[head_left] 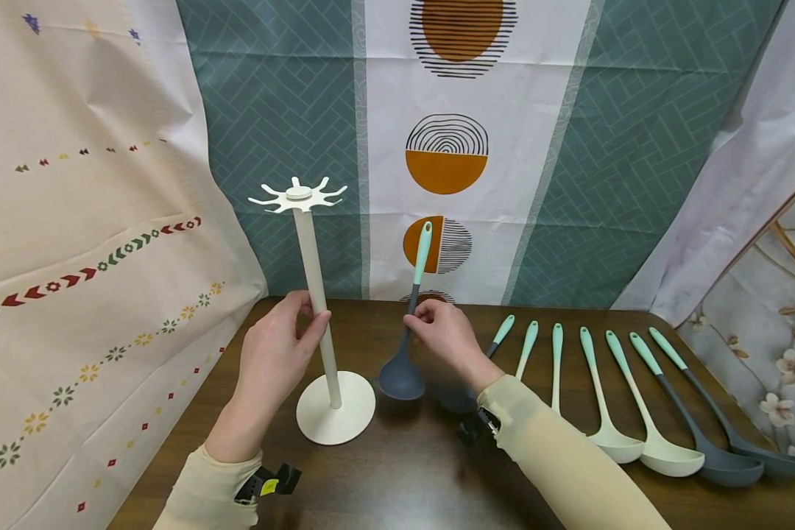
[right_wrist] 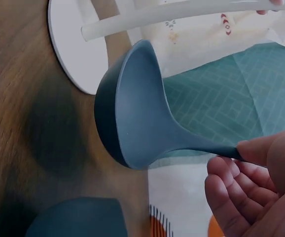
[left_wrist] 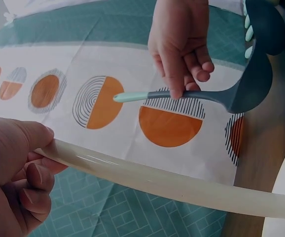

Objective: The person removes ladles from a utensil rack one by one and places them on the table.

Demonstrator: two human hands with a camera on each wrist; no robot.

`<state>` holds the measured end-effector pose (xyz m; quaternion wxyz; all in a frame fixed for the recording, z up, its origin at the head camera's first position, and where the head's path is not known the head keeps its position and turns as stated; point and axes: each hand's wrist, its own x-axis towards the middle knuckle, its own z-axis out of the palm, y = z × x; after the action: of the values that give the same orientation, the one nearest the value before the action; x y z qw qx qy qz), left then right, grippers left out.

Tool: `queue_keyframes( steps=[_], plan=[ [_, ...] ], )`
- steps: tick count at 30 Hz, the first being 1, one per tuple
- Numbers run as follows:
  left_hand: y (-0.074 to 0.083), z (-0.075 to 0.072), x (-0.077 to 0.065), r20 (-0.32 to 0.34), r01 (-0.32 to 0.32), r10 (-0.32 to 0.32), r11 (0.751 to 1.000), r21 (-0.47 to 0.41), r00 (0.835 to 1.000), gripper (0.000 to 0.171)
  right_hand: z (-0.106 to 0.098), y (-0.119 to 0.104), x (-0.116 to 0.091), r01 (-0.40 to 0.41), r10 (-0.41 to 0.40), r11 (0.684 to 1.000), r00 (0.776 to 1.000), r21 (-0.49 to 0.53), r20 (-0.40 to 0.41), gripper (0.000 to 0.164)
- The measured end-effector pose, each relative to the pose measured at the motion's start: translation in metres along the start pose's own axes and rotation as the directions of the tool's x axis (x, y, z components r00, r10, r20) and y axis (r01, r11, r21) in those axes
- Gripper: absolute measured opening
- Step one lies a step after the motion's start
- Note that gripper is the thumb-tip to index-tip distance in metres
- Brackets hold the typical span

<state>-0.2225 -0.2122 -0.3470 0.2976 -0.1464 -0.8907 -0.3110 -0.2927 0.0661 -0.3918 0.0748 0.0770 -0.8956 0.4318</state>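
A white utensil stand (head_left: pixel 309 254) stands upright on a round base (head_left: pixel 354 423), with a ring of hooks (head_left: pixel 298 193) at its top. My left hand (head_left: pixel 271 350) pinches its pole around the middle, between thumb and fingers. To the right of the pole, my right hand (head_left: pixel 447 335) holds a dark grey ladle (head_left: pixel 402 379) by its shaft, mint handle end up and bowl down. In the right wrist view the ladle's bowl (right_wrist: pixel 147 113) hangs over the table beside the base, its shadow on the wood. The hooks carry nothing.
Several mint-handled ladles lie in a row on the right: white ones (head_left: pixel 669 456) and dark grey ones (head_left: pixel 729 469). Another dark ladle (head_left: pixel 457 400) lies partly behind my right arm. Patterned cloths (head_left: pixel 291 96) hang behind and beside the brown wooden table (head_left: pixel 397 471).
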Motion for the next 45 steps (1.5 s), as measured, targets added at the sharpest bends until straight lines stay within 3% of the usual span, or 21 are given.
queue_keyframes(
  steps=[22,45],
  plan=[
    [-0.001,0.001,0.001,0.0,-0.003,0.003,1.0,-0.003,1.0,0.024,-0.007,0.025,0.002,-0.047,0.048,0.993,0.999,-0.104,0.009,0.022],
    [0.0,0.0,0.0,0.018,0.016,-0.016,1.0,-0.005,1.0,0.025,-0.002,0.054,0.004,-0.201,0.212,0.969,0.975,-0.142,0.071,0.029]
  ],
)
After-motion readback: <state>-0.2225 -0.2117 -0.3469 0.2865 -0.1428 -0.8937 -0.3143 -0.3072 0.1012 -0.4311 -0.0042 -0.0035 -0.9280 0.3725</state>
